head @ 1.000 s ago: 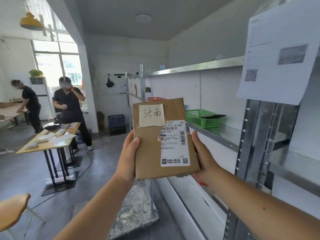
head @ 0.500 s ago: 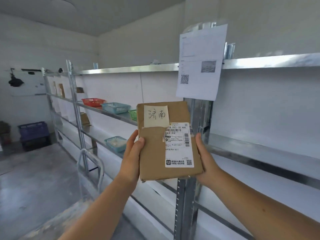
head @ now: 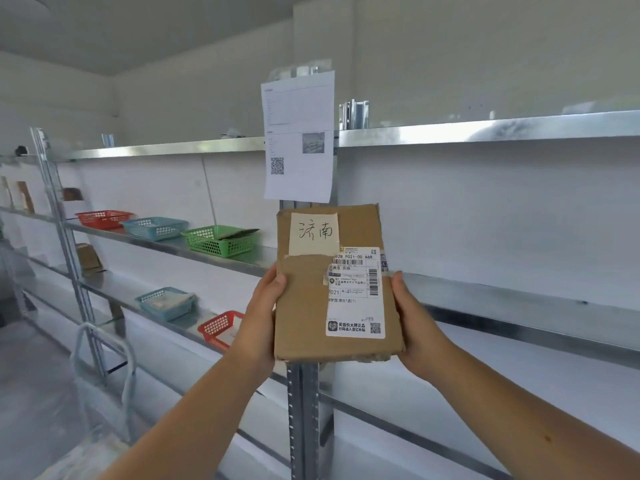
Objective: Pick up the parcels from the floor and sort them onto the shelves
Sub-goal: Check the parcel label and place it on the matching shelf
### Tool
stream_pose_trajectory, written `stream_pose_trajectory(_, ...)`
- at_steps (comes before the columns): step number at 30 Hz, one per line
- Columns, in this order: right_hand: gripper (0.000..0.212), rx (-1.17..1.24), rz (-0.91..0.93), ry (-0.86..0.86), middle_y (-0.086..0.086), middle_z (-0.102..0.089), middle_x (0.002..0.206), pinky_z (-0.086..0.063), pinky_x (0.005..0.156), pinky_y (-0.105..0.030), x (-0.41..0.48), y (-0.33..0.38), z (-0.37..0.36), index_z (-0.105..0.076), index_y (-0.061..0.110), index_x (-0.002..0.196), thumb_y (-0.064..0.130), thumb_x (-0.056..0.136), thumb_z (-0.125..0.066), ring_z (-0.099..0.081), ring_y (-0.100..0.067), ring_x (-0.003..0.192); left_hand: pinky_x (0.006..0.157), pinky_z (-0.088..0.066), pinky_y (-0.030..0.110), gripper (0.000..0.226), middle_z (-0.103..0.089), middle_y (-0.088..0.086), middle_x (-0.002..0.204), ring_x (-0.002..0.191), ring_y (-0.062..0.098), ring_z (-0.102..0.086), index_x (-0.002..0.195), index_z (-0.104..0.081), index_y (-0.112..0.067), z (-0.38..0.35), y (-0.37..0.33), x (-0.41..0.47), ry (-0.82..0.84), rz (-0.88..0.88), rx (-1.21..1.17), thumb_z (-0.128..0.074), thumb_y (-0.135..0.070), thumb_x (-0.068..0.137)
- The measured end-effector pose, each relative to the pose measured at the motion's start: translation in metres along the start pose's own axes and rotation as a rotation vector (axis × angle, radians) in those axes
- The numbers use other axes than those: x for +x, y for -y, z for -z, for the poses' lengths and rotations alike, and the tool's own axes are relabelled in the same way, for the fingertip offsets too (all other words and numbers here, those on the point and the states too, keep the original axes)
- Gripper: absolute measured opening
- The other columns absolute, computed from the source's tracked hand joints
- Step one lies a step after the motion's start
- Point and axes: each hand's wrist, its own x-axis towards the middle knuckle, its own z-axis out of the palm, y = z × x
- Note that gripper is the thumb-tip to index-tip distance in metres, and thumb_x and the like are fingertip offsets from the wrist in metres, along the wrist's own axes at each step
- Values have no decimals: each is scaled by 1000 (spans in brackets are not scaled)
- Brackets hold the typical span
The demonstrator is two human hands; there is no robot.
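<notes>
A flat brown cardboard parcel (head: 308, 306) is held upright in front of me, facing the metal shelves (head: 502, 292). It carries a yellow handwritten note at the top and a white shipping label on the right. My left hand (head: 258, 320) grips its left edge and my right hand (head: 414, 327) grips its right edge. The parcel covers part of a shelf upright (head: 303, 410).
On the left shelf section stand a red basket (head: 102, 218), a blue basket (head: 154, 227) and a green basket (head: 221, 239); one level lower are a blue basket (head: 166, 302) and a red basket (head: 218, 328). A printed sheet (head: 298, 140) hangs on the upright. A cart handle (head: 104, 355) stands lower left.
My view has swung right, from the room with people at tables to face the shelves. The parcel stays in both hands, now in front of the shelf upright.
</notes>
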Motion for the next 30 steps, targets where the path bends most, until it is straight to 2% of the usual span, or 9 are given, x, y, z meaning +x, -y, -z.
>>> stream_pose_trajectory(5, 98, -79, 56, -40, 0, -74, 139, -44, 118, -66, -39, 19, 72, -67, 37, 140, 93, 60, -64, -63, -35, 137, 80, -65, 44, 65, -73, 13, 136, 117, 34, -74, 145, -60, -25, -73, 20, -8, 88, 77, -16, -65, -55, 87)
stream_pose_trajectory(8, 94, -103, 87, -60, 1, -73, 140, -44, 117, -67, -64, 34, 118, -67, 41, 139, 93, 61, -62, -63, -35, 136, 76, -65, 43, 61, -76, 11, 131, 112, 32, -76, 142, -61, -26, -121, 43, -15, 102, 110, -28, -62, -52, 87)
stream_pose_trajectory(13, 104, -125, 97, -63, 1, -72, 142, -44, 113, -74, -103, 49, 193, -65, 40, 141, 96, 54, -72, -62, -38, 137, 91, -60, 47, 60, -72, 10, 137, 122, 33, -71, 143, -62, -28, -192, 80, -30, 125, 133, -17, -62, -57, 91)
stream_pose_trajectory(18, 95, -128, 105, -135, -3, -72, 142, -46, 110, -75, -140, 55, 258, -62, 35, 145, 91, 68, -67, -63, -40, 136, 52, -61, 31, 56, -78, 8, 125, 99, 28, -78, 136, -66, -29, -258, 110, -44, 195, 177, -25, -54, -56, 88)
stream_pose_trajectory(20, 90, -107, 105, -190, -3, -74, 139, -48, 109, -73, -152, 59, 281, -64, 34, 144, 85, 70, -64, -65, -38, 134, 46, -57, 28, 61, -77, 10, 128, 98, 31, -76, 139, -65, -28, -283, 120, -46, 219, 211, -39, -55, -58, 86)
stream_pose_trajectory(23, 102, -127, 119, -243, -3, -73, 140, -48, 110, -71, -170, 71, 313, -63, 34, 145, 92, 61, -71, -64, -37, 134, 42, -55, 26, 68, -74, 13, 133, 98, 33, -74, 144, -63, -26, -320, 134, -44, 286, 242, -61, -55, -58, 85)
stream_pose_trajectory(26, 107, -128, 129, -302, -6, -71, 144, -49, 110, -69, -187, 84, 337, -61, 34, 147, 94, 59, -72, -61, -41, 137, 51, -61, 31, 63, -75, 11, 133, 101, 32, -77, 144, -63, -26, -354, 145, -40, 354, 247, -92, -54, -55, 89)
stream_pose_trajectory(28, 103, -107, 145, -375, -10, -71, 142, -58, 89, -56, -197, 93, 350, -61, 31, 147, 93, 64, -68, -65, -43, 127, 68, -66, 40, 59, -74, 9, 134, 112, 30, -76, 142, -64, -27, -375, 153, -36, 392, 250, -120, -56, -53, 90)
stream_pose_trajectory(30, 85, -25, 151, -410, -14, -73, 137, -58, 66, -44, -208, 101, 364, -65, 29, 144, 83, 79, -57, -74, -39, 105, 80, -67, 46, 56, -75, 5, 134, 119, 29, -74, 139, -66, -30, -396, 160, -31, 435, 253, -127, -59, -52, 88)
